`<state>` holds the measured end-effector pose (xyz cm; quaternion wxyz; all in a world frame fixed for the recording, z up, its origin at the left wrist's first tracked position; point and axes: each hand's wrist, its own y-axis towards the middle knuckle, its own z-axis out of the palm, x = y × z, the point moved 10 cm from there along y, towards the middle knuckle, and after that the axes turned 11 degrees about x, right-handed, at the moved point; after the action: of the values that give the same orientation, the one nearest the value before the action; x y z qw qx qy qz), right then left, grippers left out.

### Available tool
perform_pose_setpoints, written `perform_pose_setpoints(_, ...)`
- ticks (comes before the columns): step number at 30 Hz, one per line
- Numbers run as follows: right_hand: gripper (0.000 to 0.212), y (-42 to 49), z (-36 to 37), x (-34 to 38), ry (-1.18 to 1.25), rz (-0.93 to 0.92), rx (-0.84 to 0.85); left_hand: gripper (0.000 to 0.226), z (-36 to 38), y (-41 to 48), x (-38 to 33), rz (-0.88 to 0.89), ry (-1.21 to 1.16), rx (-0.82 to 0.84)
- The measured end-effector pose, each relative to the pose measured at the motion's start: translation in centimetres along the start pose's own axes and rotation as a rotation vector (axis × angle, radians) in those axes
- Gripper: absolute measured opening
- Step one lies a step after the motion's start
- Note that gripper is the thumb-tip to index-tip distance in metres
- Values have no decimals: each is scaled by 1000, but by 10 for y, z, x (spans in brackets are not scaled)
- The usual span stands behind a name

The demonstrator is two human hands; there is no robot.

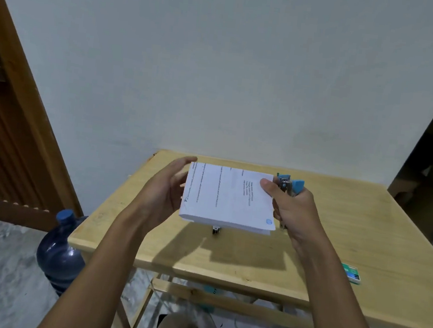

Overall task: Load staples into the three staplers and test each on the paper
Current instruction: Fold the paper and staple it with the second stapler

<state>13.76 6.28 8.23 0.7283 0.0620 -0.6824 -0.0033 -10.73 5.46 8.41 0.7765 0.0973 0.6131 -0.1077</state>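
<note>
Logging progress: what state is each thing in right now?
paper stack: folded, held above the table
blue stapler: gripped in right hand, at paper's right edge
left hand: relaxed, at paper's left edge
staple box: lying on table
water bottle: capped, upright

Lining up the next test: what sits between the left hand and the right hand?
The folded paper stack, in the head view: left hand at its left edge; right hand, which grips the blue stapler, thumb on its right edge.
</note>
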Motion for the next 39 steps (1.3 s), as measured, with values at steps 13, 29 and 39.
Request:
perform_pose_setpoints(13, 8, -3, 13, -15, -5, 28, 59, 25, -11, -8, 12, 40, 19, -105)
perform_pose_setpoints(29, 46, -24, 49, -52, 5, 187, 124, 22, -7, -10, 40, 124, -59, -268)
perform_pose_setpoints(39, 33, -16, 59, -51, -62, 100, 128, 10, 11, -10, 58, 2, -64, -124)
